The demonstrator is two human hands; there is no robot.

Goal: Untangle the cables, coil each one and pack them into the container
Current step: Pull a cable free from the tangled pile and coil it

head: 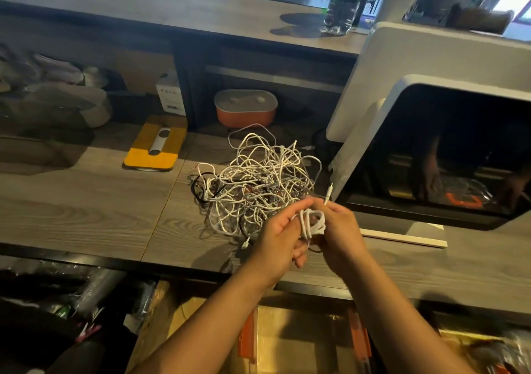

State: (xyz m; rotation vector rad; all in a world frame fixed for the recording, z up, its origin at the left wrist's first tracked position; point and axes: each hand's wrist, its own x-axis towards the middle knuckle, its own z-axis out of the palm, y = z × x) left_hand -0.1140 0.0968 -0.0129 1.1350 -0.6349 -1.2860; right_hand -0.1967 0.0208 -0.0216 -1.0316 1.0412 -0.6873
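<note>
Clearly the work is only at its beginning: most of the cables lie in one big tangle (255,181) of white and a few dark cords on the wooden counter (100,201), just behind the hands, and nothing is packed as far as I can see. The container (245,109), an orange box with a grey lid, stands at the back of the counter, well apart from the hands; the lid is on, so its inside is hidden. One white cable (311,222) is wound into a small coil and held in the air near the front of the counter, and its plug end (329,192) sticks up free. I judge that this coil must be finished and put into the box, and that all the rest must then be separated and coiled. The left hand (280,238) has its fingers curled on the left side of the coil. The right hand (342,235) pinches the other side with thumb and fingers. The two hands are close together, with the coil between them.
</note>
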